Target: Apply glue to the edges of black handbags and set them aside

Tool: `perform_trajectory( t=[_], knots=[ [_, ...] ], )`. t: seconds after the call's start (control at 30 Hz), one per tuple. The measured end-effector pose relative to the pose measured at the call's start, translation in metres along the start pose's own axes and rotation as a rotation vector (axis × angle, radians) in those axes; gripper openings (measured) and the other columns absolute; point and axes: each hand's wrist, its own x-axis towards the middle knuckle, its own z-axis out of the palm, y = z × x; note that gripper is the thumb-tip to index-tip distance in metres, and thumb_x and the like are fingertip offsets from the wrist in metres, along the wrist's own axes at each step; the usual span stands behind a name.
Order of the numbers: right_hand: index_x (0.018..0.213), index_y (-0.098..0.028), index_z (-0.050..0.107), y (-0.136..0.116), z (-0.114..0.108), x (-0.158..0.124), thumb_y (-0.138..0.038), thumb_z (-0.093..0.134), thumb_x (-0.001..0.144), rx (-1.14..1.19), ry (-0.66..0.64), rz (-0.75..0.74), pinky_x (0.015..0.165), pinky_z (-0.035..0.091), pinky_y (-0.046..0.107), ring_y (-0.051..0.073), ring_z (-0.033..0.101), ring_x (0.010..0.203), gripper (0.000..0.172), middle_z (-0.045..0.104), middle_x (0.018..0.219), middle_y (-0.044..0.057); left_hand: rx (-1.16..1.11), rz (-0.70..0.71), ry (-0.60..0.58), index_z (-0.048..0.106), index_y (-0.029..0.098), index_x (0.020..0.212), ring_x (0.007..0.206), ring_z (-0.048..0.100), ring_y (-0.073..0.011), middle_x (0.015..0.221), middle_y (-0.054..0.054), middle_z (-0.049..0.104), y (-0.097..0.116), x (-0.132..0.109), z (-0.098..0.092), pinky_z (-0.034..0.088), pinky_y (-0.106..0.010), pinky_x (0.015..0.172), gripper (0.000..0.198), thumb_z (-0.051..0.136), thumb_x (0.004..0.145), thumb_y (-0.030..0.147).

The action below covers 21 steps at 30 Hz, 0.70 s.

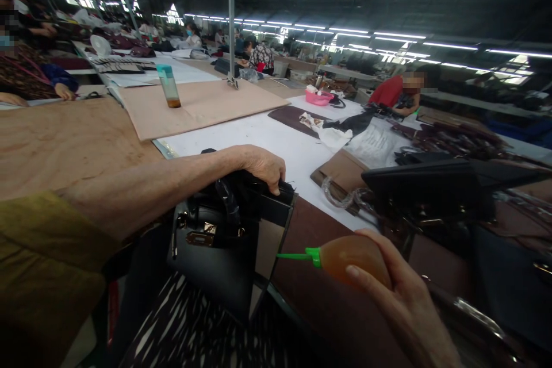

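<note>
A black handbag (215,267) with gold-coloured fittings and a beige side panel stands tilted in front of me, over a black-and-white patterned cloth. My left hand (263,168) reaches across it and grips its upper edge at the right corner, fingers bent over the rim. In my right hand (394,287) is a squeeze bottle (349,259) of amber liquid, with a green cap and a long thin green nozzle. The nozzle points left, and its tip is at or very near the edge of the side panel; whether it touches I cannot tell.
More dark bags (426,190) are piled at the right, beside clear-wrapped handles (340,192). Beyond lie a beige board (202,106) with a teal-capped bottle (168,86) and a pink basket (318,96). A metal post (232,17) rises behind. Several people work at tables around.
</note>
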Motion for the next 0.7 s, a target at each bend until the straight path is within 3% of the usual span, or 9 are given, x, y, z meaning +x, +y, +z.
perform_trajectory(
  t=[0.17,0.37,0.53,0.7],
  knots=[
    [0.115,-0.022,0.051,0.007,0.006,-0.004,-0.054,0.059,0.071,0.016,0.013,0.007,0.062,0.051,0.025,0.026,0.060,0.092,0.055,0.065,0.103,0.003,0.057,-0.031,0.003,0.066,0.011,0.101,0.074,0.058,-0.0182,0.089,-0.007,0.069,0.004,-0.003,0.000,0.046,-0.028,0.072,0.035,0.056,0.070,0.023],
    [0.114,-0.022,0.052,0.015,0.009,-0.007,-0.054,0.060,0.071,0.047,0.011,0.016,0.068,0.050,0.026,0.027,0.058,0.097,0.054,0.063,0.107,0.003,0.081,-0.019,0.036,0.064,0.011,0.105,0.075,0.059,-0.0175,0.093,-0.007,0.068,0.003,-0.003,-0.002,0.045,-0.026,0.068,0.038,0.057,0.071,0.026],
    [0.113,-0.023,0.051,0.017,-0.004,0.000,-0.054,0.059,0.072,0.134,0.040,0.075,0.071,0.049,0.026,0.023,0.059,0.087,0.052,0.063,0.100,0.002,0.237,-0.027,0.158,0.064,0.014,0.104,0.074,0.058,-0.0167,0.088,-0.005,0.068,0.014,-0.010,-0.021,0.043,-0.025,0.066,0.036,0.057,0.072,0.028],
    [0.110,-0.020,0.051,0.017,-0.012,0.014,-0.056,0.061,0.069,0.329,0.088,0.150,0.058,0.048,0.026,0.024,0.058,0.077,0.056,0.063,0.087,0.003,0.432,0.074,0.351,0.067,0.016,0.089,0.070,0.058,-0.0166,0.079,-0.005,0.067,0.030,-0.008,-0.024,0.041,-0.023,0.059,0.023,0.055,0.073,0.026]
  ],
)
